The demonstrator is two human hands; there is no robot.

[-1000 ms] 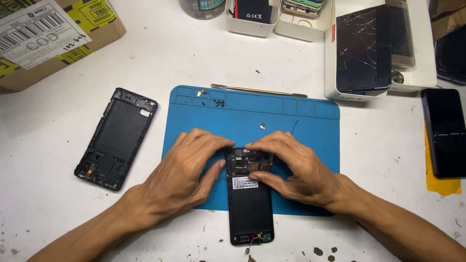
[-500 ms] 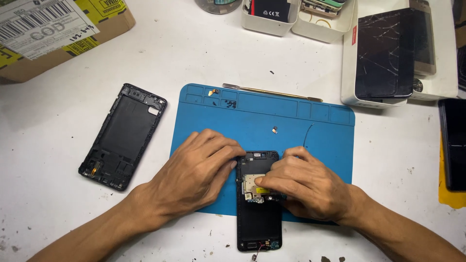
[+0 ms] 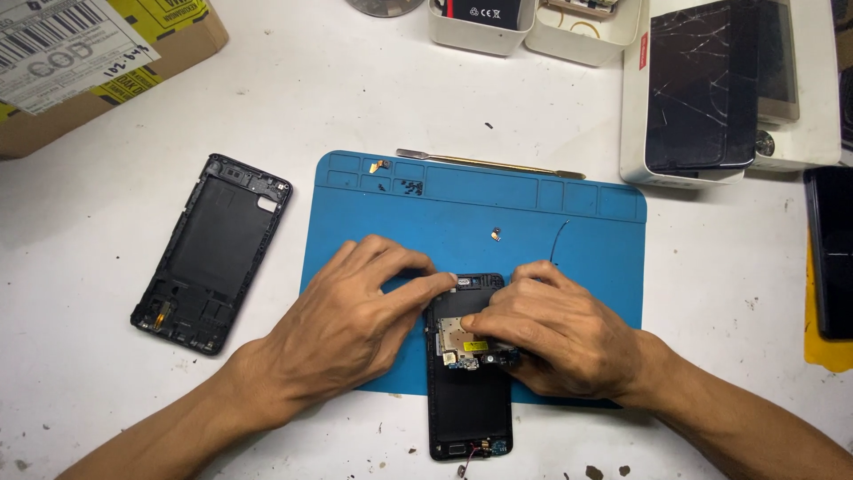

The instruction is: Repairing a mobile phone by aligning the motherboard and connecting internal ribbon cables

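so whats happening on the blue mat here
A person has an opened black phone lying on a blue work mat. The left hand presses at its top edge, while the right hand grips the circuit board inside it. The removed back frame lies left of the mat.

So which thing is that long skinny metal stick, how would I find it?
Find the blue mat on the white table. Along its far edge lies the thin metal pry tool, pointing sideways. Nothing else nearby is long, thin and silvery.
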